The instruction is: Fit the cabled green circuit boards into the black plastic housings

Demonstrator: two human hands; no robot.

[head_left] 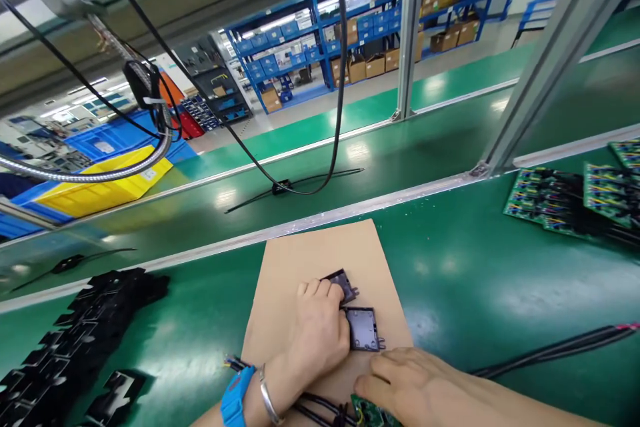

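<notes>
My left hand [323, 323], with a blue band and a silver bangle at the wrist, has its fingers curled at the left edges of two small black plastic housings. The upper housing [343, 285] is partly covered by its fingers; the lower housing [363, 329] lies open side up beside its thumb. Both are on a brown cardboard sheet [280, 267]. Low in the view, my right hand [400, 377] is over a green circuit board [370, 411], its thumb and fingers bent around the board's upper edge. Black cables [320, 407] lie left of the board.
Black plastic parts [75, 340] are piled at the left. Circuit boards [545, 203] with wires lie at the right, above a black cable [550, 350]. A metal post [545, 67] rises at the right. Beyond the rail, a cable with a black block [281, 187] rests on the green conveyor.
</notes>
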